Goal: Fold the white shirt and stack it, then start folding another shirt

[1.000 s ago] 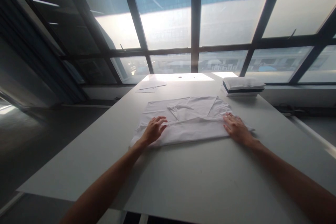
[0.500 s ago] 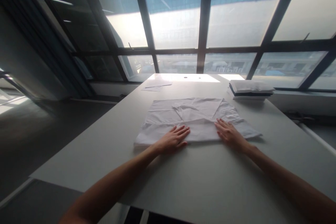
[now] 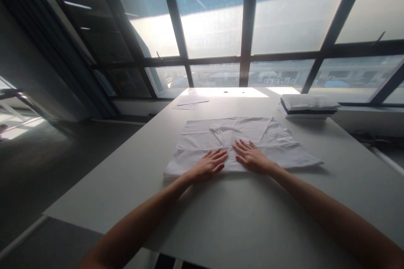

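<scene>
A white garment point(image 3: 202, 134), perhaps a shirt, lies partly folded on the white table point(image 3: 246, 214). Its near edge is turned over into a flat band that runs from side to side, and creases show in the far part. My left hand point(image 3: 208, 165) rests palm down on this band, left of its middle, fingers stretched out. Close beside it, my right hand point(image 3: 252, 157) also lies flat on the band, fingers spread and pointing away from me. Neither hand grips the cloth.
At the table's far right stands a stack of folded cloth point(image 3: 311, 103), white with a dark layer in it. Several thin white sheets, likely paper point(image 3: 192, 102), lie at the far left. Tall windows point(image 3: 211, 29) rise behind the table.
My right hand has slid left along the folded band toward my left hand. My left hand stays at nearly the same place on the cloth. The view has shifted slightly.
</scene>
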`<action>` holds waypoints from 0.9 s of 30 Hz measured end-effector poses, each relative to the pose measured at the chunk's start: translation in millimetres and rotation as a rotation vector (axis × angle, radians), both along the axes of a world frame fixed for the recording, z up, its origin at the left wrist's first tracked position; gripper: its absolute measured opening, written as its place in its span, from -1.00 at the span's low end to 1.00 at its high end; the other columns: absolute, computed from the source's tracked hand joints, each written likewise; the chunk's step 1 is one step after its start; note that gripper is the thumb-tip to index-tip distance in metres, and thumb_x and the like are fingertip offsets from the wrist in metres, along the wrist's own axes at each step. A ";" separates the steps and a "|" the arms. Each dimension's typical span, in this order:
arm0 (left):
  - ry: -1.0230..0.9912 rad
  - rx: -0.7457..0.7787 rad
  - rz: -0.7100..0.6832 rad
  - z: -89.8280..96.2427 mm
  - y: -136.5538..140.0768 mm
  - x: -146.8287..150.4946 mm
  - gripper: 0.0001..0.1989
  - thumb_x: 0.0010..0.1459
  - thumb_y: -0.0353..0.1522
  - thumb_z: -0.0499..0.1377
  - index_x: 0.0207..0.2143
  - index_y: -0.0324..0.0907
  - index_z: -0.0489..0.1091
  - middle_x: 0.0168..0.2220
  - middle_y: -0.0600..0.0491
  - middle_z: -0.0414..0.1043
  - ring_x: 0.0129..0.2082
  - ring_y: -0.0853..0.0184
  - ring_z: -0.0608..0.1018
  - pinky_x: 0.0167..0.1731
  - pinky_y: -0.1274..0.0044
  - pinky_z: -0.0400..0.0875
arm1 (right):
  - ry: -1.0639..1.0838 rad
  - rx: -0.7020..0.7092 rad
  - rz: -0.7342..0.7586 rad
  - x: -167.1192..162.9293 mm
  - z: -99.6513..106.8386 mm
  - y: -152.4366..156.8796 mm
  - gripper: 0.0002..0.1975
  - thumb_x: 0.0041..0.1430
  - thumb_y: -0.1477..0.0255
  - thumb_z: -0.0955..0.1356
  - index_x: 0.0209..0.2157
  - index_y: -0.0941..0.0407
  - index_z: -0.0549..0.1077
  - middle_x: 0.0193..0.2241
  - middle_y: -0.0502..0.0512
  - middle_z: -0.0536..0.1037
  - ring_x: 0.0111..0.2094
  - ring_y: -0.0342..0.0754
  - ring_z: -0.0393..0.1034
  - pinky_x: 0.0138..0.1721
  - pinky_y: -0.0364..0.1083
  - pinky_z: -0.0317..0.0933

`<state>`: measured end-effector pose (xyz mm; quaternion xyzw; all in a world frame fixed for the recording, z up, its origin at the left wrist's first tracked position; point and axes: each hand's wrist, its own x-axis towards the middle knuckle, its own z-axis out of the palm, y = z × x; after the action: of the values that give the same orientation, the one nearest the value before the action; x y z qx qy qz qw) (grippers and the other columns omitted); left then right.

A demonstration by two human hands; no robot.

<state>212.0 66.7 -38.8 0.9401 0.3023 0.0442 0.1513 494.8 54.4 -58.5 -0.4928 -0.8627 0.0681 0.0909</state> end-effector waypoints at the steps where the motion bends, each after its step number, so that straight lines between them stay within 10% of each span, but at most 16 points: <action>1: 0.007 0.006 0.028 -1.0 2.9 -1.1 -0.40 0.52 -0.02 -0.23 0.49 0.05 -0.01 0.50 0.08 -0.12 0.51 0.15 -0.08 0.44 0.12 -0.17 | 0.001 0.002 -0.008 0.7 -0.4 -1.1 -0.32 0.50 0.07 0.04 0.49 0.09 0.03 0.49 0.20 -0.06 0.50 0.14 -0.28 0.43 0.29 -0.33; 14: 0.166 0.243 0.455 -13.2 34.0 -125.4 -0.37 0.49 -0.09 -0.24 0.47 -0.09 0.08 0.48 -0.10 0.00 0.48 0.04 0.05 0.37 0.04 -0.04 | 0.017 0.016 -0.021 1.6 2.3 -7.3 -0.35 0.48 0.13 0.08 0.47 0.08 0.09 0.48 0.18 -0.01 0.49 0.14 -0.21 0.44 0.27 -0.33; 27: 0.195 0.256 0.316 -12.6 -18.8 -121.2 -0.40 0.50 -0.03 -0.22 0.48 0.08 0.02 0.49 0.03 -0.06 0.49 0.00 -0.03 0.37 -0.01 -0.10 | 0.024 -0.027 -0.162 5.0 -5.6 -121.2 -0.37 0.49 0.13 0.11 0.48 0.03 0.08 0.49 0.15 -0.07 0.50 0.17 -0.28 0.44 0.27 -0.38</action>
<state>90.9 47.8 -51.4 0.8925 0.4508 0.0144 -0.0082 499.8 -66.8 -64.1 -0.5615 -0.8177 0.0781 0.0997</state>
